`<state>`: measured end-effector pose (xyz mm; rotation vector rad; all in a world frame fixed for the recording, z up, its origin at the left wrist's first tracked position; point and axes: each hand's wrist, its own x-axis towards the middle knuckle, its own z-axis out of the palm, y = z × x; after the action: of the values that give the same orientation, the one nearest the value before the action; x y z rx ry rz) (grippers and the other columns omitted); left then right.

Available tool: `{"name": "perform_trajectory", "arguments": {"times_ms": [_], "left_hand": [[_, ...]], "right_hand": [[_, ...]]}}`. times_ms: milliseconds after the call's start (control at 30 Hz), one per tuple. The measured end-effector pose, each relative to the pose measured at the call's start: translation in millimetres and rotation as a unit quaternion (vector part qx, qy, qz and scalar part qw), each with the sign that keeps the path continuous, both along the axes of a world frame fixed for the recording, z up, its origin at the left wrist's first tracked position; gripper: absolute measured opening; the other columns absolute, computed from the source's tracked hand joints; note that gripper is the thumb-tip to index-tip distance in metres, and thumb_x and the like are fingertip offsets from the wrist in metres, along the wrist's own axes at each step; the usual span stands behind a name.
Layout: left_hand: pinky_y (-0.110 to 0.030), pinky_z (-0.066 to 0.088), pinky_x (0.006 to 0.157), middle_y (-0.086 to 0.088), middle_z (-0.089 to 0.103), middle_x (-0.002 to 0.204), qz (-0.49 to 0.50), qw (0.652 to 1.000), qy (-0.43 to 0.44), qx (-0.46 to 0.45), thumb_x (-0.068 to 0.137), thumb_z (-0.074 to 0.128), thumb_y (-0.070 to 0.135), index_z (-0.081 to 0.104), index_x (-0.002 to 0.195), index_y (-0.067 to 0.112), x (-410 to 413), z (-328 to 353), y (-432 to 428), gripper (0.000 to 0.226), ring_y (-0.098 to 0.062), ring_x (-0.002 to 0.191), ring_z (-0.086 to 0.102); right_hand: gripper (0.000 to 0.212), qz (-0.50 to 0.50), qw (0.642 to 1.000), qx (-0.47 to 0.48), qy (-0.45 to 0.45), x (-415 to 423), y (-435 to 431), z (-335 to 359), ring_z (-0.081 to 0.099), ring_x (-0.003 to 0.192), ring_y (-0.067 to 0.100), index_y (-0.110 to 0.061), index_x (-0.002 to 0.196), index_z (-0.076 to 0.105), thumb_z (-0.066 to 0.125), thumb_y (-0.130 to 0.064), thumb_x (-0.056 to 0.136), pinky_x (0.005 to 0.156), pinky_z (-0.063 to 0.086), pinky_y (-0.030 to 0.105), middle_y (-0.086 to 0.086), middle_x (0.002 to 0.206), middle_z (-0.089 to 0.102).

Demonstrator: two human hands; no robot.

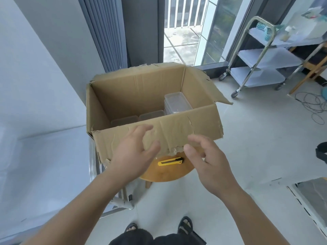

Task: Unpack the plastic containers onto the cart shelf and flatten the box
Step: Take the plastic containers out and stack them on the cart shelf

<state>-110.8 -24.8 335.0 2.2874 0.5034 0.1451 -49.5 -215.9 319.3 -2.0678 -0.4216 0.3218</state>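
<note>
The box [138, 92] stands open on a round wooden stool [166, 174], straight in front of you, its torn flaps folded outward. The containers are inside it: a clear stack [177, 103] against the right wall reaches nearly to the rim, and two lower ones [124, 120] [151, 115] sit side by side along the near wall, half hidden by the cardboard.

Your left hand [134, 154] is wide, fingers spread and loosely bent, held over the near flap [203, 121], which hangs down toward you. It grips nothing, and you cannot tell whether the fingertips touch the cardboard. Your right hand [208, 160] is just as wide, thumb and fingers apart, close to the flap's ragged lower edge but holding nothing.

Between your hands, on the stool under the flap, lies a yellow knife [170, 161] – flat, apart from both hands.

The cart [269, 57] stands well off to your right, by the glass door – three shelves on a steel frame with castors. The top shelf carries some small things too blurred to name. Cables [316, 106] lie looped on the floor near it.
</note>
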Motion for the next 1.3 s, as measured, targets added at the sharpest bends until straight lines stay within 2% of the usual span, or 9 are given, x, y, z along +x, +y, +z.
{"name": "perform_trajectory", "arguments": {"times_ms": [167, 300, 400, 533, 633, 700, 833, 1100, 1300], "left_hand": [[-0.025, 0.039, 0.090, 0.013, 0.049, 0.140, 0.059, 0.998, -0.003, 0.000, 0.095, 0.055, 0.040, 0.048, 0.141, 0.027, 19.9, -3.1, -13.5, 0.049, 0.018, 0.087, 0.049], [-0.027, 0.039, 0.099, 0.012, 0.050, 0.138, 0.120, 0.993, -0.009, -0.005, 0.095, 0.056, 0.036, 0.050, 0.140, 0.025, 22.6, -6.2, 0.3, 0.046, -0.003, 0.122, 0.047], [-0.026, 0.039, 0.099, 0.011, 0.048, 0.141, 0.161, 0.987, -0.010, -0.010, 0.095, 0.055, 0.035, 0.050, 0.139, 0.024, 27.0, -6.9, 19.8, 0.046, 0.001, 0.121, 0.044], [-0.024, 0.039, 0.101, 0.010, 0.047, 0.143, 0.192, 0.981, -0.022, -0.021, 0.096, 0.056, 0.032, 0.050, 0.140, 0.023, 43.6, -7.4, 47.7, 0.045, -0.001, 0.126, 0.044], [-0.014, 0.037, 0.096, 0.015, 0.045, 0.140, 0.205, 0.978, -0.032, -0.033, 0.096, 0.055, 0.034, 0.049, 0.140, 0.024, 59.6, -8.1, 66.6, 0.046, 0.001, 0.121, 0.044], [-0.020, 0.038, 0.100, 0.014, 0.045, 0.142, 0.209, 0.977, -0.029, -0.040, 0.096, 0.054, 0.035, 0.048, 0.140, 0.024, 67.5, -10.3, 77.6, 0.046, -0.002, 0.126, 0.043], [-0.026, 0.038, 0.103, 0.013, 0.045, 0.144, 0.214, 0.976, -0.011, -0.046, 0.097, 0.054, 0.035, 0.047, 0.141, 0.024, 79.9, -17.1, 98.2, 0.046, -0.006, 0.129, 0.043], [-0.023, 0.036, 0.099, 0.012, 0.044, 0.145, 0.252, 0.965, 0.039, -0.068, 0.096, 0.054, 0.037, 0.046, 0.142, 0.024, 116.2, -38.1, 123.5, 0.048, -0.008, 0.129, 0.044], [-0.019, 0.032, 0.100, 0.008, 0.046, 0.145, 0.296, 0.949, 0.089, -0.058, 0.096, 0.056, 0.036, 0.047, 0.142, 0.021, 152.5, -56.6, 134.0, 0.050, -0.006, 0.132, 0.043]], "right_hand": [[0.041, 0.065, 0.998, -0.002, 0.007, 50.3, -0.2, 0.1, 0.054, 0.114, 0.004, -0.036, 0.127, 0.055, 0.051, -0.056, 0.092, 0.100, 0.045, 0.029, -0.024, 0.128, 0.054], [0.042, 0.127, 0.992, -0.008, 0.006, 75.8, 23.2, -1.7, 0.052, 0.109, 0.002, -0.035, 0.127, 0.055, 0.051, -0.056, 0.090, 0.103, 0.045, 0.033, -0.022, 0.126, 0.055], [0.040, 0.165, 0.986, -0.017, 0.011, 94.5, 48.0, -1.7, 0.052, 0.110, 0.004, -0.037, 0.126, 0.054, 0.053, -0.056, 0.091, 0.102, 0.043, 0.029, -0.024, 0.116, 0.056], [0.037, 0.212, 0.976, -0.042, -0.012, 119.5, 83.4, 0.9, 0.050, 0.121, 0.002, -0.035, 0.131, 0.052, 0.051, -0.048, 0.097, 0.105, 0.041, 0.029, -0.023, 0.132, 0.051], [0.038, 0.233, 0.970, -0.063, -0.023, 137.5, 111.4, 2.6, 0.052, 0.116, 0.001, -0.034, 0.132, 0.052, 0.050, -0.047, 0.097, 0.091, 0.042, 0.010, -0.023, 0.131, 0.050], [0.037, 0.236, 0.969, -0.070, -0.021, 148.3, 128.6, 2.2, 0.053, 0.114, 0.002, -0.032, 0.131, 0.053, 0.052, -0.044, 0.097, 0.083, 0.041, 0.005, -0.027, 0.126, 0.049], [0.035, 0.243, 0.967, -0.073, -0.026, 168.0, 156.3, -1.4, 0.054, 0.115, 0.007, -0.030, 0.131, 0.056, 0.054, -0.042, 0.098, 0.100, 0.041, 0.024, -0.028, 0.122, 0.048], [0.041, 0.317, 0.942, -0.108, -0.017, 215.1, 194.9, -27.7, 0.050, 0.111, 0.004, -0.032, 0.132, 0.054, 0.051, -0.051, 0.096, 0.099, 0.039, 0.023, -0.037, 0.117, 0.043], [0.049, 0.417, 0.897, -0.149, -0.001, 254.0, 228.4, -71.0, 0.042, 0.131, 0.005, -0.027, 0.139, 0.049, 0.049, -0.050, 0.096, 0.108, 0.038, 0.031, -0.016, 0.142, 0.046]]}}
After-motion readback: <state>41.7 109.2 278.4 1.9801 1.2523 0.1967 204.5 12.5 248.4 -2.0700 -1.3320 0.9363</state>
